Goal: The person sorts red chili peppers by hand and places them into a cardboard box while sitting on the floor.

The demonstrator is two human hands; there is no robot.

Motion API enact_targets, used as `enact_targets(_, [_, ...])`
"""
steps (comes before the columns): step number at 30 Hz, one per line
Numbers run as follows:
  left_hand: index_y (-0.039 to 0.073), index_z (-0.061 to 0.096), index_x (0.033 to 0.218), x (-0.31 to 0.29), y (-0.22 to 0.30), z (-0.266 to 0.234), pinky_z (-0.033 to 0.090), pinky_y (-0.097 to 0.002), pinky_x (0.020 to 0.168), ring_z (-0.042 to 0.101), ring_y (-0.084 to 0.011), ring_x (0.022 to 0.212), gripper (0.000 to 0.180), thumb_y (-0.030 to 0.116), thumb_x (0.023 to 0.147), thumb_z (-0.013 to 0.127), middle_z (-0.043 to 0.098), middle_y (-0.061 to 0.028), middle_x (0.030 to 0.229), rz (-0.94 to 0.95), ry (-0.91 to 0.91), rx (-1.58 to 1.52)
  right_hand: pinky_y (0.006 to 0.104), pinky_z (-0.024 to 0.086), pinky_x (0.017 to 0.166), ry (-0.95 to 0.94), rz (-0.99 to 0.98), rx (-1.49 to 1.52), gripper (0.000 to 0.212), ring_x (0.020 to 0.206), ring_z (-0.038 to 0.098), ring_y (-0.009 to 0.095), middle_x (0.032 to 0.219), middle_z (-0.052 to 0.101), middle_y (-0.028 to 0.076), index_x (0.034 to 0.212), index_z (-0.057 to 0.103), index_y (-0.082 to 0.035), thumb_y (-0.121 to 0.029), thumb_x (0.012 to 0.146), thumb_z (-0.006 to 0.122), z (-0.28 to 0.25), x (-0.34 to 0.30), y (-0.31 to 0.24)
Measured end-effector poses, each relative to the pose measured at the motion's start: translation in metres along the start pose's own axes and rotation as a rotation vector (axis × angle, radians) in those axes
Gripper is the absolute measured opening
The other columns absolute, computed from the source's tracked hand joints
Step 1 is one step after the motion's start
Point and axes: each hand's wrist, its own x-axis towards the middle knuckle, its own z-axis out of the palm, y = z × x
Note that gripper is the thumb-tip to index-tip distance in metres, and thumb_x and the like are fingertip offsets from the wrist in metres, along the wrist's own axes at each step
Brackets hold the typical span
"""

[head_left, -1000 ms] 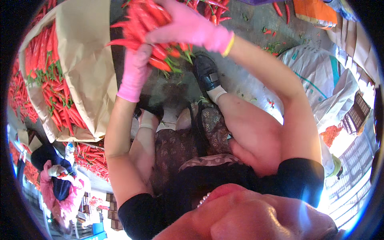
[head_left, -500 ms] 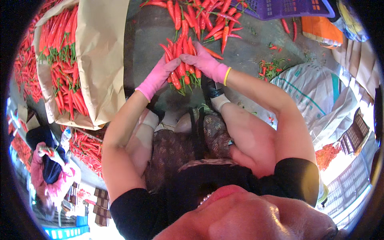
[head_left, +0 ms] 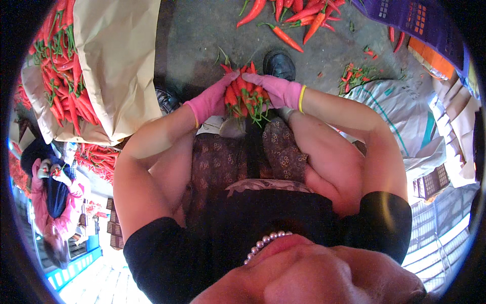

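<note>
A bunch of red chilli peppers (head_left: 246,96) is held between my two pink-gloved hands, close in front of my lap. Its green stems point down toward me. My left hand (head_left: 215,97) wraps the bunch from the left, and my right hand (head_left: 273,90) closes on it from the right. Both thumbs lie over the top of the peppers, while most of the other fingers are hidden behind them. Beyond my hands, a loose pile of red chillies (head_left: 298,15) lies on the dark floor, with a single chilli (head_left: 283,37) at its near side.
On the left stands an open brown paper bag (head_left: 119,66) beside stacked chillies (head_left: 63,81). A purple crate (head_left: 410,23) is at the far right. Nearer are stem scraps (head_left: 357,77) and a white woven sack (head_left: 400,116). Another person (head_left: 55,197) works at the far left.
Both hands have drawn the chilli bunch back toward my lap, away from the floor pile. The view has shifted, so the pile sits higher and more of my shoes shows.
</note>
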Motion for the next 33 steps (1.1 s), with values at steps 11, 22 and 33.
enact_targets(11, [0.012, 0.053, 0.136, -0.028, -0.042, 0.015, 0.044, -0.0388, 0.105, 0.058, -0.0178, 0.12, 0.053, 0.048, 0.098, 0.051, 0.061, -0.0026, 0.133, 0.098, 0.003, 0.028, 0.0398, 0.048, 0.103, -0.193, -0.111, 0.097, 0.047, 0.118, 0.059, 0.023, 0.13, 0.061, 0.008, 0.14, 0.046, -0.006, -0.028, 0.1, 0.054, 0.0, -0.007, 0.022])
enact_targets(22, [0.007, 0.045, 0.14, -0.268, 0.02, 0.119, 0.044, -0.036, 0.103, 0.056, -0.0167, 0.118, 0.056, 0.037, 0.095, 0.063, 0.059, -0.0042, 0.13, 1.283, -0.46, 0.649, 0.0335, 0.042, 0.104, -0.312, -0.933, -1.244, 0.084, 0.118, 0.055, 0.018, 0.129, 0.057, 0.01, 0.146, 0.03, 0.002, -0.022, 0.079, 0.074, 0.32, -0.193, -0.099])
enact_targets(33, [0.012, 0.048, 0.136, -0.314, 0.028, -0.035, 0.051, -0.0267, 0.073, 0.062, -0.0118, 0.102, 0.053, 0.047, 0.097, 0.056, 0.062, -0.0004, 0.119, 1.757, 0.054, -0.139, 0.033, 0.053, 0.076, -0.426, -0.29, -2.703, 0.094, 0.087, 0.059, 0.015, 0.112, 0.063, 0.009, 0.15, 0.034, -0.009, -0.014, 0.069, 0.081, 0.594, 0.021, -0.111])
